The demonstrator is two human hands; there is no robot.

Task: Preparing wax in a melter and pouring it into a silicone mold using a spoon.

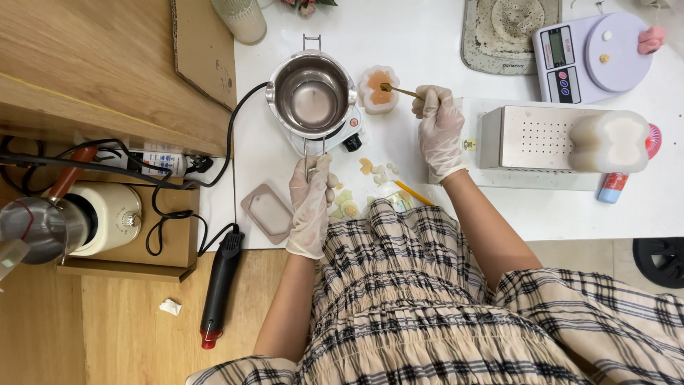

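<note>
My left hand [311, 199], in a thin clear glove, grips the wire handle of a small steel pouring pot [311, 93] that sits on a white electric warmer [349, 128]. The pot holds a pale liquid. My right hand [438, 128], also gloved, holds a slim gold spoon [399, 90] whose tip dips into a white flower-shaped mould [377, 89] filled with orange wax. Small wax pieces [370, 170] lie on the white table between my hands.
A digital scale [591, 57], a perforated metal box [534, 139] with a white block [613, 142] on it, and a grey mat [506, 32] stand to the right. A pink tray [267, 214], a black heat gun [221, 285] and a kettle [64, 221] lie left.
</note>
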